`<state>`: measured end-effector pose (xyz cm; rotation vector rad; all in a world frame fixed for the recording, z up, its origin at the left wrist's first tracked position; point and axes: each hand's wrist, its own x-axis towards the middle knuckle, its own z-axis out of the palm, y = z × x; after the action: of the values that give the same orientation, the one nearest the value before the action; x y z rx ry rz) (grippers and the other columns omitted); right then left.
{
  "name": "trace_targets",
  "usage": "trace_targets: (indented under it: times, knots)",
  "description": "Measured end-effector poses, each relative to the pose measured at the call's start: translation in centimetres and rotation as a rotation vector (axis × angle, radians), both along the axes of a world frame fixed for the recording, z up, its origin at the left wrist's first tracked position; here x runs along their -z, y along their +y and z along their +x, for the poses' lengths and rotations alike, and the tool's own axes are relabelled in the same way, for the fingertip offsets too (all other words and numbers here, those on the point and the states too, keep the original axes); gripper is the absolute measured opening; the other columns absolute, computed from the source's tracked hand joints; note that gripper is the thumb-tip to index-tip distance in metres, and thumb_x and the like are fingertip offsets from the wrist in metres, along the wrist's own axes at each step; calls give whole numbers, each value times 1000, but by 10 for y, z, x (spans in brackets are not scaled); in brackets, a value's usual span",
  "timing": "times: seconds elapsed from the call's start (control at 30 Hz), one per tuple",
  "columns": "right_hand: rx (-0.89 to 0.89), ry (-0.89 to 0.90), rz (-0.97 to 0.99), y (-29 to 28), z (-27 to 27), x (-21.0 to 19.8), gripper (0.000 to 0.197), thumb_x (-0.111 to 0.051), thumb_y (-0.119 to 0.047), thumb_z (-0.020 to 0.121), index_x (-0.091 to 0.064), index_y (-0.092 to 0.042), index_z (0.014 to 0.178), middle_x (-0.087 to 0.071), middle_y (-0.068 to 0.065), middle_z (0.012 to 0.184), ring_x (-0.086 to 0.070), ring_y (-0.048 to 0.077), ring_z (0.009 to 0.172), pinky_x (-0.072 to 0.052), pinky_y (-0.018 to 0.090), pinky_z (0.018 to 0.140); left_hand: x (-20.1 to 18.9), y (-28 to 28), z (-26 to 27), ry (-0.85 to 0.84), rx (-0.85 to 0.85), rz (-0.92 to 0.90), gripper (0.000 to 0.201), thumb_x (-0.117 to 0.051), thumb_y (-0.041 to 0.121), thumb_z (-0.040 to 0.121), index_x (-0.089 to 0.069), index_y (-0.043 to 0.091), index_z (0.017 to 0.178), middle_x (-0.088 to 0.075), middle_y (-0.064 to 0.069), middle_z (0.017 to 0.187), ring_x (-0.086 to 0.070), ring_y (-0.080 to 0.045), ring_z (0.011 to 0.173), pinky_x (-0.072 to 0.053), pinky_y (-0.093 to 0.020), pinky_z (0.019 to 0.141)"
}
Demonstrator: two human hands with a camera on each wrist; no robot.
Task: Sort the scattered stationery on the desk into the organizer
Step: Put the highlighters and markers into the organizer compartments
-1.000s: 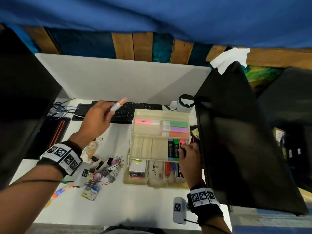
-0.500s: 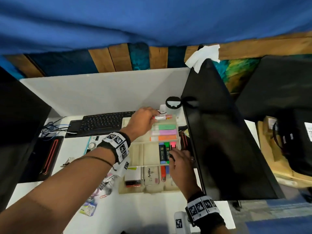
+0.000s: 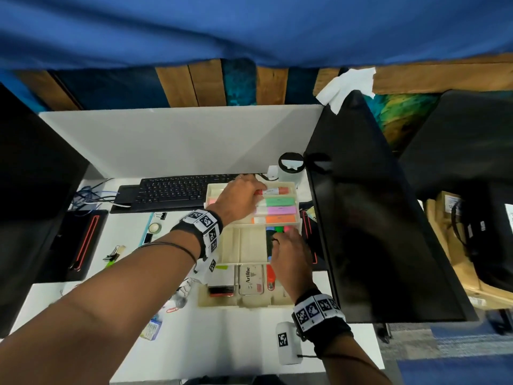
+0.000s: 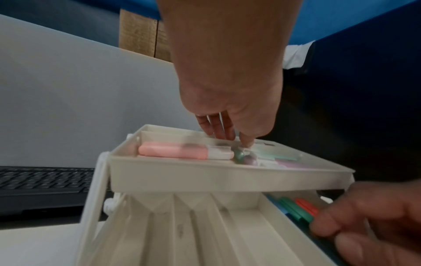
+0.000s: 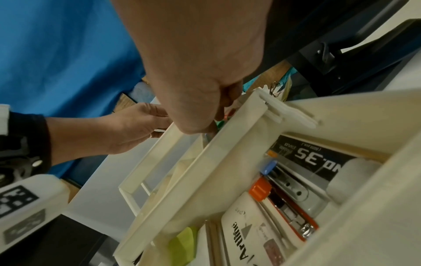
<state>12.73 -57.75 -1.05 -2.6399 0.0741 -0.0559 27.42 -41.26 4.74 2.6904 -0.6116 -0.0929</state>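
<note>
From my seat, the white desk carries loose stationery on its left: black binder clips, a small tape roll and coloured paper clips lie scattered there, outside the cream plastic tiered organizer. Behind them sits the black keyboard.

My left hand reaches over the organizer's raised top tray. Its fingertips are bunched and pointing down, pinching the white end of an orange-red highlighter that lies in the back row of that tray. In front of it lie a green highlighter, a pink-purple one and an orange one; a pale pink highlighter rests at the tray's left.

My right hand is on the middle tier, fingers curled over the blue, green and red markers stacked at its right end. Whether they grip or merely press on them, I cannot tell.

The bottom tier holds a clear Artline case, an orange stapler and a black staples box.
</note>
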Motion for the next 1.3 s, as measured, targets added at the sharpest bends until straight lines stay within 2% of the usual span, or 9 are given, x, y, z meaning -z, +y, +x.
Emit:
trace_targets:
  times: [0.27, 0.37, 0.5, 0.6, 0.73, 0.9, 1.03, 1.17, 1.3]
  knots:
    - [53, -22, -13, -5, -9, 1, 19, -61, -21, 98, -71, -13, 112, -61, 6, 115, -65, 25, 100, -59, 42, 86, -16, 16, -39, -45, -39, -186, 30, -67, 19, 94, -70, 21, 123, -54, 0, 128, -54, -23, 118, -47, -43, 105]
    - [65, -21, -9, 0, -7, -2, 20, -66, -17, 95, -74, -16, 113, -62, 3, 118, -66, 22, 100, -59, 36, 86, -26, 22, -67, -75, -49, -252, 29, -67, 16, 94, -69, 21, 123, -52, 1, 128, -53, -21, 119, -47, -38, 104]
    - [77, 21, -86, 12, 0, -9, 19, -61, -30, 97, -74, -17, 92, -64, 5, 105, -66, 22, 82, -56, 33, 72, -33, 27, -105, -93, -43, -333, 24, -66, 13, 94, -70, 21, 117, -51, 3, 121, -52, -17, 115, -42, -27, 99]
    - [100, 109, -128, 22, 6, -15, 33, -63, -46, 95, -70, -15, 88, -66, 6, 96, -68, 24, 80, -54, 34, 69, -23, 34, -128, -55, -3, -353, 23, -66, 10, 95, -70, 22, 114, -48, 7, 117, -52, -14, 112, -44, -24, 98]
    - [161, 234, -56, 29, 13, -10, 30, -68, -43, 92, -68, -13, 94, -69, 4, 97, -69, 25, 83, -51, 31, 69, -2, 46, -151, 14, 2, -344, 23, -63, 9, 96, -71, 23, 112, -48, 11, 115, -55, -11, 110, -47, -21, 95]
    - [197, 160, -5, 29, 10, 1, 35, -60, -51, 96, -66, -17, 93, -68, 0, 89, -69, 24, 79, -56, 35, 70, 18, 51, -167, 210, 51, -276, 27, -59, 6, 96, -73, 23, 112, -54, 17, 111, -57, -1, 96, -54, -22, 87]
    - [192, 131, 37, 17, 11, 0, 25, -59, -39, 101, -66, -21, 86, -69, -3, 80, -68, 20, 73, -56, 34, 65, 28, 51, -169, 265, 30, -271, 23, -61, 12, 98, -72, 23, 114, -52, 18, 109, -52, 10, 92, -47, -13, 86]
    - [178, 69, 78, 8, 10, -5, 10, -67, -29, 98, -61, -23, 92, -67, -3, 89, -66, 17, 81, -60, 38, 70, 34, 49, -170, 267, 16, -283, 21, -63, 12, 97, -72, 23, 112, -52, 20, 107, -53, 12, 89, -42, -4, 79]
    - [151, 10, 10, 2, 3, 1, 19, -69, -34, 96, -67, -19, 107, -64, 4, 112, -65, 22, 103, -60, 43, 83, 38, 49, -170, 272, 9, -269, 22, -64, 12, 97, -72, 25, 113, -50, 23, 106, -54, 10, 87, -41, -3, 76]
